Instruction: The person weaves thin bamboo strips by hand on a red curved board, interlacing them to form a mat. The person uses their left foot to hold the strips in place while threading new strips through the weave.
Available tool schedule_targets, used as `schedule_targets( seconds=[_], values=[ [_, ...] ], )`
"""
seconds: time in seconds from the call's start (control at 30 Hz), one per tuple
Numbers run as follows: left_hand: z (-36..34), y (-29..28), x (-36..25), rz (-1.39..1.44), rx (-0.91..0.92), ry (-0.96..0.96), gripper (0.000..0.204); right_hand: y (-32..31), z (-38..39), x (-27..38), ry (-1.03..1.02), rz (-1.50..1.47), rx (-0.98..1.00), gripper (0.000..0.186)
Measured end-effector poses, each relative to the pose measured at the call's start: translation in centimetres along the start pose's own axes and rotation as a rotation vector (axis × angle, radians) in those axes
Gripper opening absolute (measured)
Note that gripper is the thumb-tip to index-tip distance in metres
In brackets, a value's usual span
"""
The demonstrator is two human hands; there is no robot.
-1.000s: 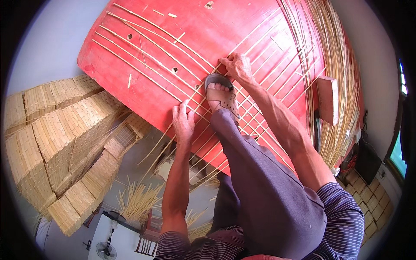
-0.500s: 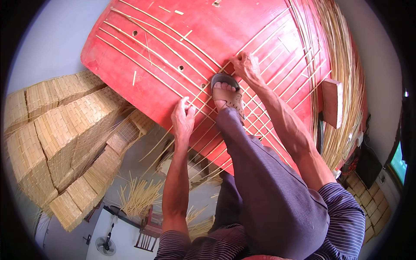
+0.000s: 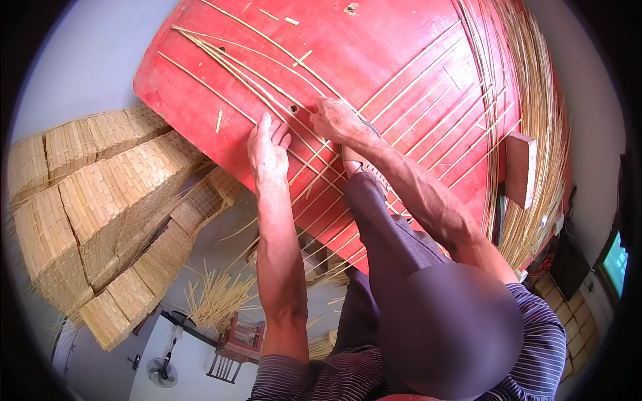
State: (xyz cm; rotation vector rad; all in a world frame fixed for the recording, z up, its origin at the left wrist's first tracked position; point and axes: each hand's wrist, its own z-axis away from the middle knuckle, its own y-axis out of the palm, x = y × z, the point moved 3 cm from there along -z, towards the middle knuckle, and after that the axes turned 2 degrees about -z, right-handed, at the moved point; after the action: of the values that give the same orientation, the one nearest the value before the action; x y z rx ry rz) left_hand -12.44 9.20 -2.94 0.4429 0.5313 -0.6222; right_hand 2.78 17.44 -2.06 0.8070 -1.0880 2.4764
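Thin pale bamboo strips [image 3: 225, 91] cross in an open lattice on a red board [image 3: 200, 120]. My right hand [image 3: 336, 123] is closed, its fingers curled around a strip just left of my sandalled foot. Over the strips at the board's near left part, my left hand [image 3: 269, 148] has its fingers stretched out, the fingertips close to one strip. My foot in a brown sandal [image 3: 364, 166] presses on the lattice, partly hidden by my right forearm. Several strips meet at their far left ends.
A brick-like block [image 3: 520, 170] and a long bundle of strips [image 3: 535, 100] lie along the board's right side. Woven bamboo pieces [image 3: 100, 200] are stacked at left. Below are a pile of cut strips [image 3: 217, 301], a wooden chair [image 3: 239, 341] and a fan [image 3: 162, 372].
My right hand has moved left, across the front of my sandal. My left hand has moved away from me along the strips. Strips at far left have swung together at their ends.
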Motion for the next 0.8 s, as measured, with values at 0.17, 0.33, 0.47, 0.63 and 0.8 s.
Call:
schedule_targets(
  seconds=[0.17, 0.33, 0.47, 0.63, 0.8],
  values=[
    [-0.3, -0.6, -0.3, -0.330, 0.041, 0.064, 0.056, -0.3, 0.1, -1.4, -0.039, -0.230, 0.002, 0.020],
    [0.0, 2.2, -1.4, -0.395, 0.228, 0.279, 0.037, -0.8, 0.6, -1.9, -0.086, -0.316, -0.030, 0.015],
    [-0.9, 5.0, -3.8, -0.725, 0.444, 0.382, 0.037, -1.4, 0.6, -1.8, -0.254, -0.100, -0.340, 0.012],
    [-1.4, 7.4, -3.6, -0.705, 0.597, 0.376, 0.038, -3.0, 0.1, -3.1, -0.176, 0.028, -0.507, 0.014],
    [-1.6, 8.1, -2.8, -0.817, 0.576, 0.315, 0.058, -3.6, -1.3, -2.9, 0.083, -0.052, -0.272, 0.018]
  ],
)
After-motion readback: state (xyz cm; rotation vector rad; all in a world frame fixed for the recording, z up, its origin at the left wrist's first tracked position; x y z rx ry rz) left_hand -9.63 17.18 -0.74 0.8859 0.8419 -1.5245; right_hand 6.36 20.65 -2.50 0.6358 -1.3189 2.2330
